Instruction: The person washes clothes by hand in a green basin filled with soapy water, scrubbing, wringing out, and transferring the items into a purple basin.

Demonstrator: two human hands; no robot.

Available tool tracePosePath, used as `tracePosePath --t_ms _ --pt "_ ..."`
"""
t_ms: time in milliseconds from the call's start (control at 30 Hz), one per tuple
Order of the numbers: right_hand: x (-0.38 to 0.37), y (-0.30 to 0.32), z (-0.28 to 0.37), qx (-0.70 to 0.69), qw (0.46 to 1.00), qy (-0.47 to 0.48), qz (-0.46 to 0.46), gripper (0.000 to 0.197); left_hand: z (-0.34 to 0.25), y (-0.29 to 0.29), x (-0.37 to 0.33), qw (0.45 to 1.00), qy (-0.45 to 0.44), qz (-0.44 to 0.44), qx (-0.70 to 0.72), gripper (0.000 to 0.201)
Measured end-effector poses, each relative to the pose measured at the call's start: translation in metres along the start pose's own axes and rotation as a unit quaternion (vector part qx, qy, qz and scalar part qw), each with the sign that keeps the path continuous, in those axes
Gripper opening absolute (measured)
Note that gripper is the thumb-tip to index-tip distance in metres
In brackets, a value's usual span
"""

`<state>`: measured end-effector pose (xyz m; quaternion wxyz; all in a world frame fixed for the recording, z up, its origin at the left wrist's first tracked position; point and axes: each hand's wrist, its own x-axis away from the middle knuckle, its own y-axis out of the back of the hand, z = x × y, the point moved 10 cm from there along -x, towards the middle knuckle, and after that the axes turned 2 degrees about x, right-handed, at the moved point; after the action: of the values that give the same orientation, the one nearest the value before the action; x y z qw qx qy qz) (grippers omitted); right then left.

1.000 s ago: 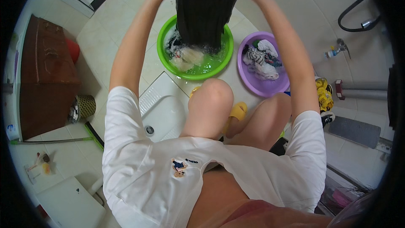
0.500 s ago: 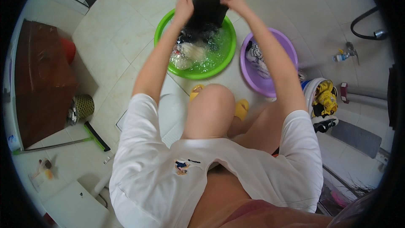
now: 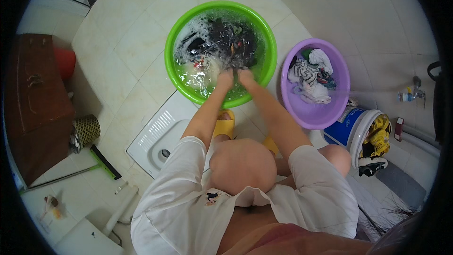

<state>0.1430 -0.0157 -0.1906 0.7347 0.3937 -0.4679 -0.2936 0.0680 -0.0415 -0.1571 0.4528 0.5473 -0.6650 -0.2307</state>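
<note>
A round green basin [image 3: 171, 68] of sudsy water stands on the floor in front of me. Both hands are low at its near side, close together and partly in the water. My left hand [image 3: 225, 79] and my right hand [image 3: 245, 76] look closed at the near end of a black garment [image 3: 231, 42], which lies spread and soaked toward the far rim. Water and foam blur the fingertips. Beside my left hand, a cream-coloured cloth [image 3: 200, 73] with a red patch floats in the water.
To the right stands a purple basin [image 3: 295, 113] holding several garments [image 3: 314, 80]. Next to it, a blue-and-white bucket [image 3: 347, 127] contains yellow and black shoes [image 3: 376, 137]. A squat toilet [image 3: 155, 137], floor squeegee [image 3: 104, 163], woven bin [image 3: 87, 129] and brown cabinet [image 3: 35, 108] are leftward.
Both hands have come down and nearer from above the basin's far rim, bringing the black garment into the water. The view has shifted, so both basins show more fully.
</note>
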Motion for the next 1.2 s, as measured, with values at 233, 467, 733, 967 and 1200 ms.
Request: tracePosePath --t_ms 233,467,733,967,1200 --pt "0.068 0.016 0.087 -0.239 0.896 0.075 0.367 0.029 0.047 0.013 0.054 0.984 -0.003 0.173 -0.032 0.028" --pt "0.057 0.347 0.044 -0.407 0.907 0.109 0.005 0.014 -0.107 0.313 0.02 0.946 -0.205 -0.145 0.202 0.019" --pt "0.193 0.616 0.079 -0.403 0.833 0.207 -0.317 0.019 -0.274 0.554 0.123 0.796 -0.352 -0.468 0.155 0.016" --pt "0.166 0.602 0.064 -0.344 0.845 0.185 -0.366 0.017 -0.235 0.542 0.092 0.824 -0.316 -0.44 0.167 0.013" --pt "0.014 0.331 -0.021 -0.248 0.951 0.116 -0.141 0.017 -0.119 0.274 -0.025 0.926 -0.134 -0.224 0.274 0.009"
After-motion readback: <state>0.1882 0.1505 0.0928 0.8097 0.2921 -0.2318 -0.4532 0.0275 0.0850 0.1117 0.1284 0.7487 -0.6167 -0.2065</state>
